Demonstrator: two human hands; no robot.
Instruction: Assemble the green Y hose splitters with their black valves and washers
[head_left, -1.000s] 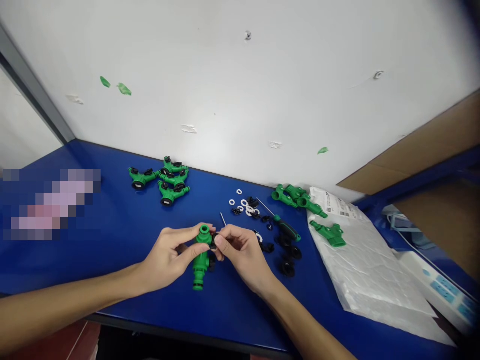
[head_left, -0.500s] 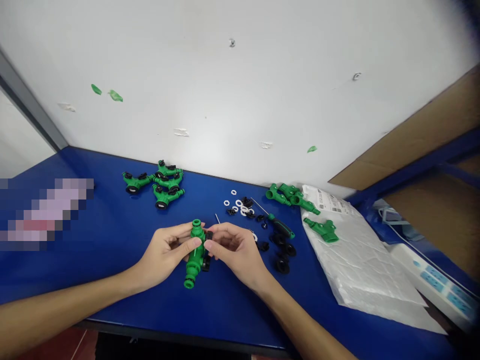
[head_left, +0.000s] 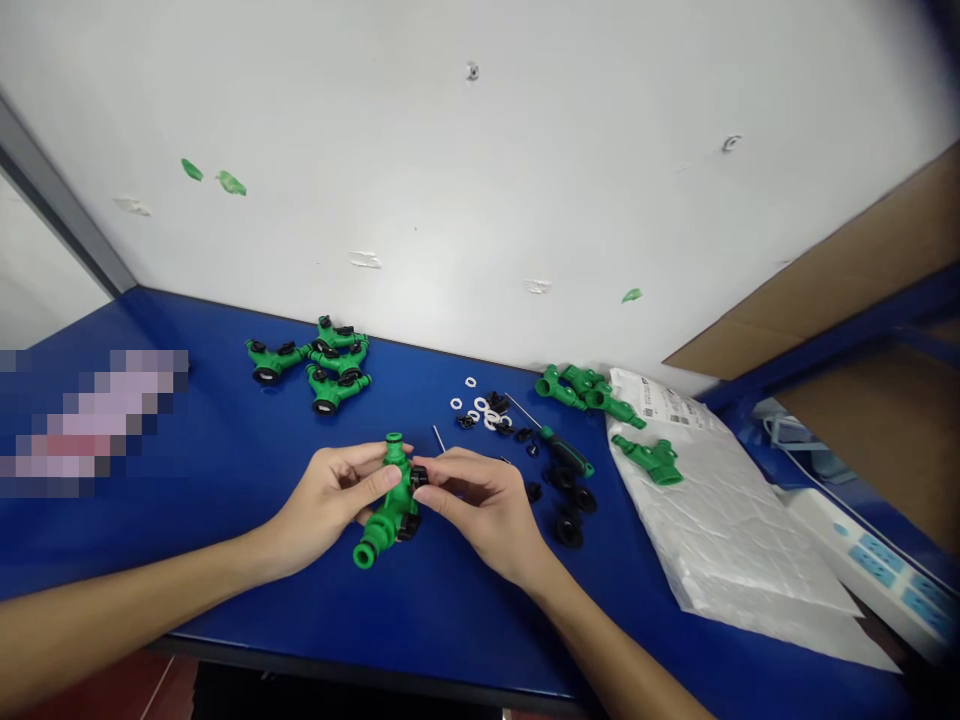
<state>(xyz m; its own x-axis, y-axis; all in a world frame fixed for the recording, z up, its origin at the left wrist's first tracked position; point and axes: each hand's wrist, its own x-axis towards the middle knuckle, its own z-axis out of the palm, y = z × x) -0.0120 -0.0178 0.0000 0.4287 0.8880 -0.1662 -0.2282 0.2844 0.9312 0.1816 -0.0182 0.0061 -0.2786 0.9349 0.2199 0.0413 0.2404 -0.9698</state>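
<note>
White wall [head_left: 420, 180] runs along the back edge of one blue desk [head_left: 300, 620]. One white plastic bag [head_left: 720, 530] covers much of the desk's right end, with one power strip [head_left: 855, 550] beside it. Two hands meet over the desk's front half: the left hand [head_left: 341, 503] grips one green connector [head_left: 385, 522] between thumb and fingers, and the right hand [head_left: 480, 502] pinches one of its two black knobs [head_left: 418, 477]. Four knobbed connectors [head_left: 334, 385] sit by the back edge, left of the middle; four plain green bodies [head_left: 619, 406] lie toward the back right corner, three clustered, one on the bag. One screwdriver [head_left: 568, 452] lies just behind at least three black rings [head_left: 568, 540]. Near its tip are at least six white washers [head_left: 491, 414].
</note>
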